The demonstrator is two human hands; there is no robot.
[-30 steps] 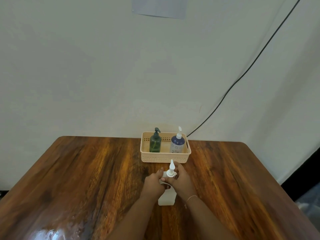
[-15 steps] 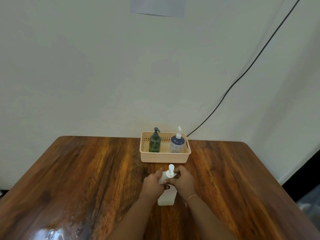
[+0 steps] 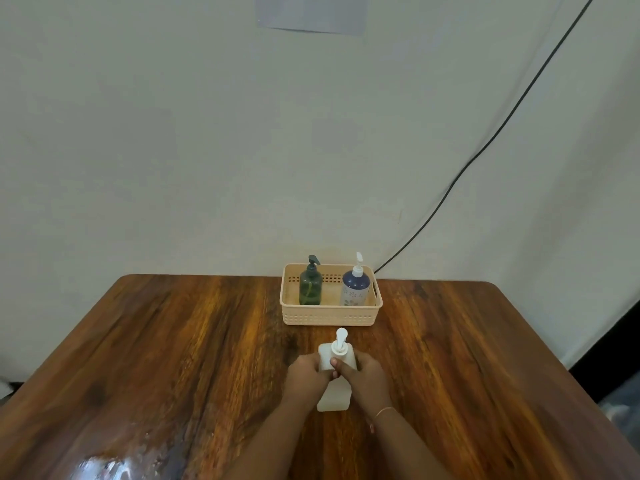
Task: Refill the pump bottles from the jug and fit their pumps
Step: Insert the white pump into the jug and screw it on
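A white square pump bottle [image 3: 334,396] stands upright on the wooden table [image 3: 173,358], its white pump [image 3: 340,341] seated on the neck with the nozzle pointing away. My left hand [image 3: 306,374] grips the bottle's left side. My right hand [image 3: 365,375] wraps the right side, thumb at the front just below the pump collar. Behind it, a beige basket [image 3: 330,318] holds a dark green pump bottle [image 3: 310,284] and a dark blue pump bottle [image 3: 355,285], both with pumps on. No jug is in view.
The basket sits at the table's far edge against a pale wall. A black cable [image 3: 485,147] runs diagonally down the wall to behind the basket. Glare and wet patches mark the table's near left [image 3: 114,462].
The pump has dropped lower onto the bottle. Both hands slid down from the pump collar to the bottle's sides.
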